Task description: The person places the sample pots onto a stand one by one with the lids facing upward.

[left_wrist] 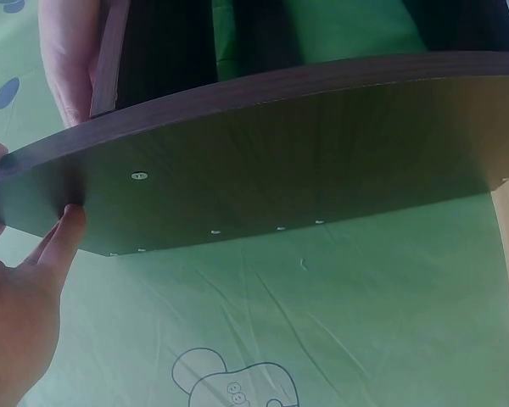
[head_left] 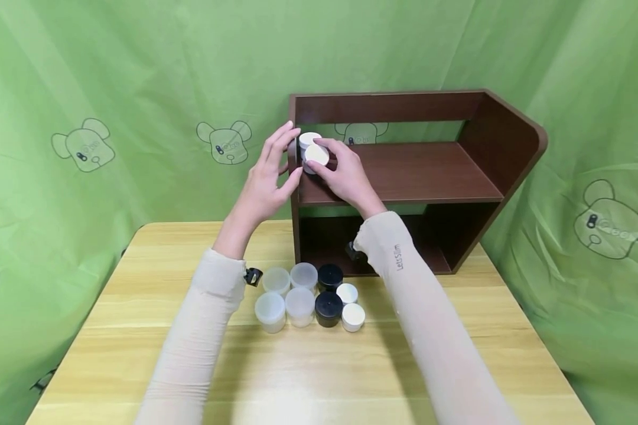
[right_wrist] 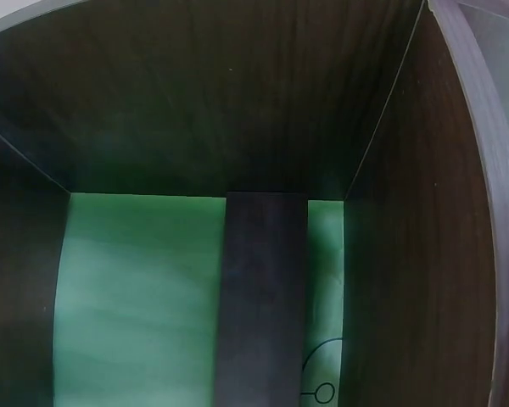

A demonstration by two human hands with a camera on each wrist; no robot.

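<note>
A small white-lidded jar (head_left: 316,156) sits at the left end of the upper shelf of the dark wooden rack (head_left: 420,171), tipped so its round lid faces up and toward the viewer; being squat, it has no real long axis, and its short axis leans forward. The right hand (head_left: 345,174) pinches it, thumb and fingers curled around its rim. Just behind it, touching or nearly so, stands a second white-lidded jar (head_left: 307,139), upright against the rack's left wall. The left hand (head_left: 266,183) is spread, its fingers straight, pressed against the outside of that left side panel (left_wrist: 263,161), as the left wrist view shows. Judging by how things lie, the shelving looks barely started: one jar stands on the shelf, a second is in hand, and eight more wait on the bench (head_left: 457,366) in a tight cluster before the rack: four frosted jars (head_left: 287,298), two black-lidded jars (head_left: 329,295), and two white-lidded ones (head_left: 351,307). The right wrist view shows only the rack's dark interior. Green cloth (head_left: 111,88) hangs behind.
</note>
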